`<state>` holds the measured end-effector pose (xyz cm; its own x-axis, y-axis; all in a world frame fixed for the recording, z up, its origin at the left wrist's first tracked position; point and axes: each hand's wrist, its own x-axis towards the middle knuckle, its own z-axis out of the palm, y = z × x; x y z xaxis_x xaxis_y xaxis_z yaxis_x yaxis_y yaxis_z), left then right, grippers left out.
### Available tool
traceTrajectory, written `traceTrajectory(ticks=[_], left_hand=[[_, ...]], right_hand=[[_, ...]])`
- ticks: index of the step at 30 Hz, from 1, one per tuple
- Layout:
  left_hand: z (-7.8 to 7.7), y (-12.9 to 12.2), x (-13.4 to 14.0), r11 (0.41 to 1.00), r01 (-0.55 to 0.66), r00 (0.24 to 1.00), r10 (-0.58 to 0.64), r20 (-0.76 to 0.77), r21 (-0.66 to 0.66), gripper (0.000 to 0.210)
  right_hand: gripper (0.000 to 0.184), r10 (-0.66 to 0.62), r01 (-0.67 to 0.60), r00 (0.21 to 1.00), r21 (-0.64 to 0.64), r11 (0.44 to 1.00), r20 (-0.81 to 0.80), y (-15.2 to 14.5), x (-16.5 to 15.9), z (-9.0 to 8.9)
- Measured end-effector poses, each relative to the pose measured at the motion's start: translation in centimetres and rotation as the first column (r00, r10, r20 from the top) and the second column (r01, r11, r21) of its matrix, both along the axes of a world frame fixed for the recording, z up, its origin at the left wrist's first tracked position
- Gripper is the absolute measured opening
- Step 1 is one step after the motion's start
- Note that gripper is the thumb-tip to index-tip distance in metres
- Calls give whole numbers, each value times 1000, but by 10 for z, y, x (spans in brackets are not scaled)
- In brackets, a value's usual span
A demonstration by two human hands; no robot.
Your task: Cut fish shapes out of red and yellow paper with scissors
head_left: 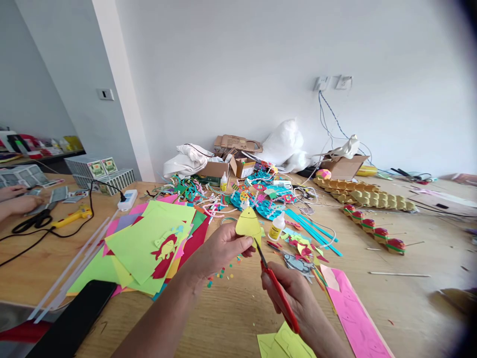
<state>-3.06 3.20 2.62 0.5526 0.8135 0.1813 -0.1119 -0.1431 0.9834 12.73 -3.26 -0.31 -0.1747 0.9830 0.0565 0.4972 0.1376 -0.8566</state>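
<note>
My left hand (pixel 223 248) pinches a yellow paper fish (pixel 248 223) with drawn lines, holding it up above the table. In my right hand (pixel 292 293) is a pair of red-handled scissors (pixel 279 293), its blades meeting the paper's lower edge by my left fingertips. Just behind the paper stands a small white glue bottle (pixel 276 227) with a yellow label. Yellow paper pieces (pixel 285 343) with pencil outlines lie below my right hand. To the right is a pink paper strip (pixel 354 308) with drawn shapes.
Stacked coloured paper (pixel 145 248) spreads at left, near a black phone (pixel 74 318). A yellow glue gun (pixel 72 217) and a power strip (pixel 127 200) with a cable lie farther left, beside another person's hands (pixel 22 201). Egg-carton strips (pixel 372 194) and boxes (pixel 212 171) stand toward the wall.
</note>
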Motion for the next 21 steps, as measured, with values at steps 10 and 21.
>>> traceTrajectory(ticks=[10, 21], left_hand=[[3, -1, -3, 999, -26, 1000, 27, -5, 21, 19], [0, 0, -4, 1000, -14, 1000, 14, 4, -2, 18]], right_hand=[[32, 33, -35, 998, 54, 998, 49, 2, 2, -7], [33, 45, -48, 997, 55, 997, 57, 3, 4, -7]])
